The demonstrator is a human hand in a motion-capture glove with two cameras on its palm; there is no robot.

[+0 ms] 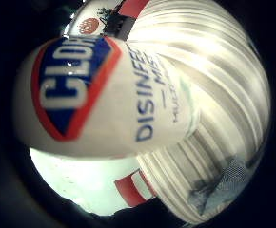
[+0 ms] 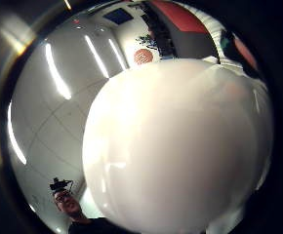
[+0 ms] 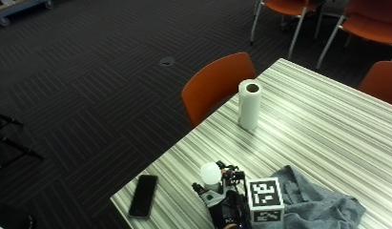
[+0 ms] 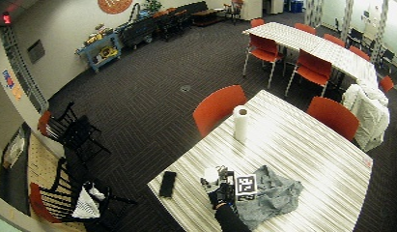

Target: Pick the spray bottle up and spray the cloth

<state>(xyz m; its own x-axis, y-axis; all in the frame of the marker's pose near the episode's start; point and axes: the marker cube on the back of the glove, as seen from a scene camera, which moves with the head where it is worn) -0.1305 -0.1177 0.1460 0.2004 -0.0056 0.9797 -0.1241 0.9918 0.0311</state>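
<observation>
Sitting at the near end of the striped table [image 3: 322, 124], beside its edge: the white Clorox disinfecting mist spray bottle [image 3: 211, 174], upright, just beside the crumpled grey cloth [image 3: 322, 205]. Filling most of both palm views, the bottle [image 1: 104, 95], its blue and red label facing the little finger side camera, so lying close against the palm. Reaching in from the near edge of the table, the gloved right hand [image 3: 228, 210], placed against the bottle's side; whether the fingers are curling round the bottle or merely resting near it, cannot tell, hidden behind the glove's fittings. Lying flat near the table's corner, apart from the bottle: a black phone [image 3: 143, 195]. Standing upright farther along the table, well apart from the hand: a white paper towel roll [image 3: 249, 105]. Tucked against the table's side beyond it: an orange chair [image 3: 214, 86].
</observation>
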